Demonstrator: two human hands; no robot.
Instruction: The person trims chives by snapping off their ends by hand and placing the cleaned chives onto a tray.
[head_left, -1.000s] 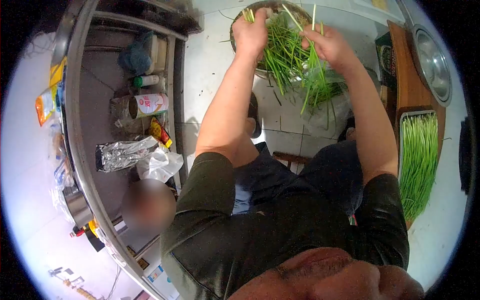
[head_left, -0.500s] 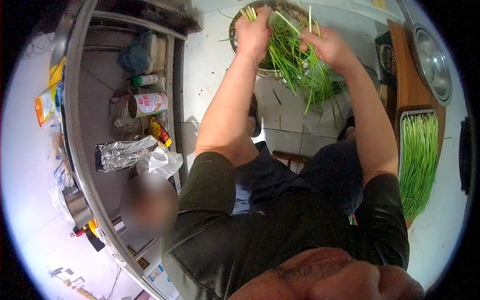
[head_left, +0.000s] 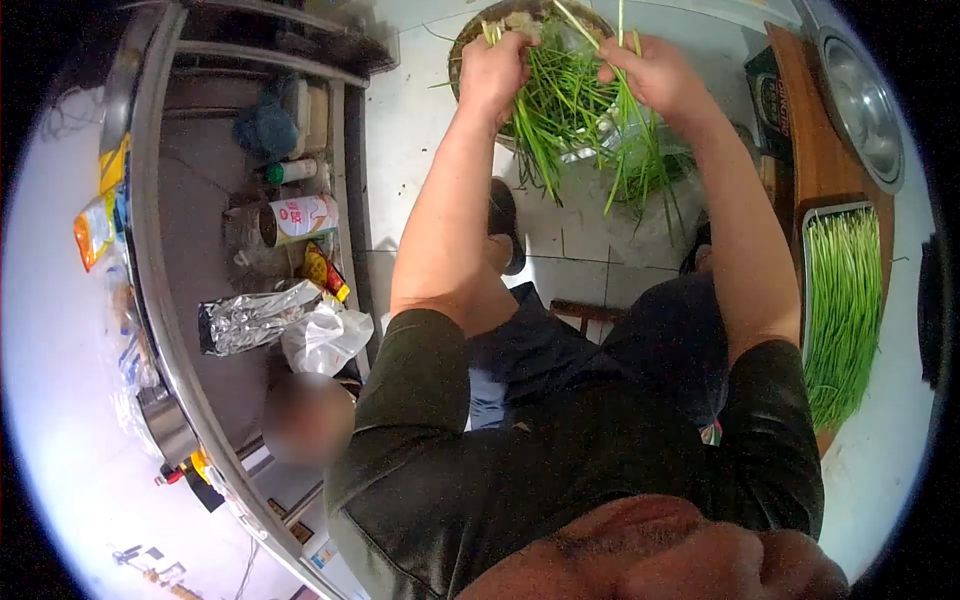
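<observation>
My left hand is closed round a bunch of green stalks, whose pale ends stick up past the fingers. A few more stalks are pinched in my right hand, their green ends hanging down. Beneath and between both hands is a round basket holding loose greens. More greens lie on a clear plastic bag below my right hand. At the right, a tray bears neatly lined-up green stalks.
A metal basin and a wooden board are at the right, beside a dark box. Metal-framed shelving on the left holds a can, a silver bag and a white plastic bag. My feet are near the basket.
My left hand has shifted slightly left and down with its bunch, and the hands are farther apart. The stalks in it now hang more to the left. The view has moved slightly.
</observation>
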